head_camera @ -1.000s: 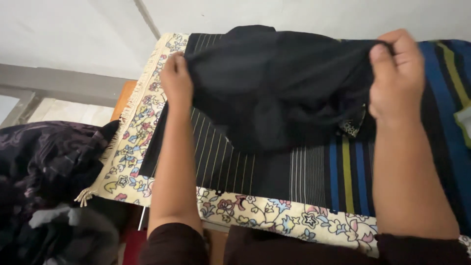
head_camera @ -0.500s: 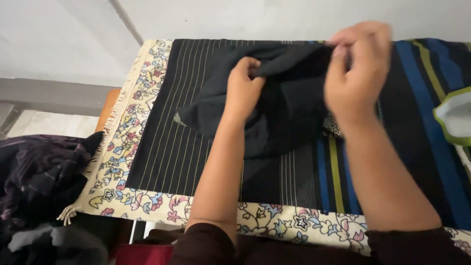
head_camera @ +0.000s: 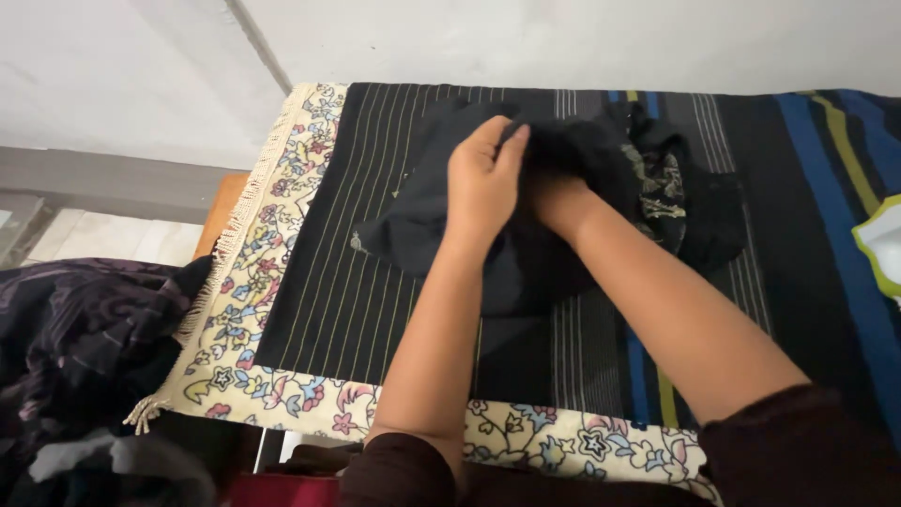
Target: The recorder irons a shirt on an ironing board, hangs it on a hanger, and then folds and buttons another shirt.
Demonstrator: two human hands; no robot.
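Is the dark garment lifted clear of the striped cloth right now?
No, the dark garment lies bunched on the striped cloth, with the left hand gripping its fold.

- There is only one view, from a camera worn on the person's head.
- It looks forward and steeply down at the striped cloth (head_camera: 375, 282) with its floral border, and the white wall (head_camera: 563, 38) is along the top.
- It is near: both forearms enter from the bottom edge and fill the middle.
- No second view shares the scene.
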